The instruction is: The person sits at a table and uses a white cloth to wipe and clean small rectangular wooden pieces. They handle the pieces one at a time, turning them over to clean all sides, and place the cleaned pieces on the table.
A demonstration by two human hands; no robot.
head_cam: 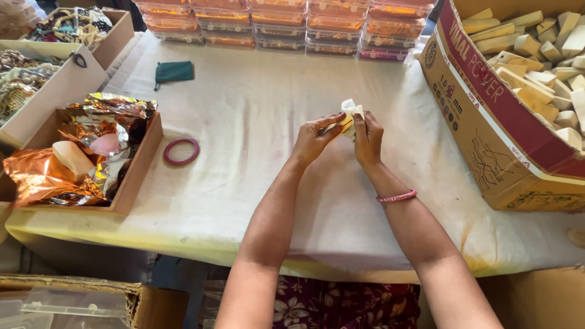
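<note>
A small white-wrapped block (351, 116) is pinched between left hand (314, 139) and right hand (367, 139), block at 12 o'clock of both, above the surface (256, 122).

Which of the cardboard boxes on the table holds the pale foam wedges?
The big printed carton at the right edge, piled with cream foam wedges. The left-side boxes hold shiny foil wrappers and bangles instead.
</note>
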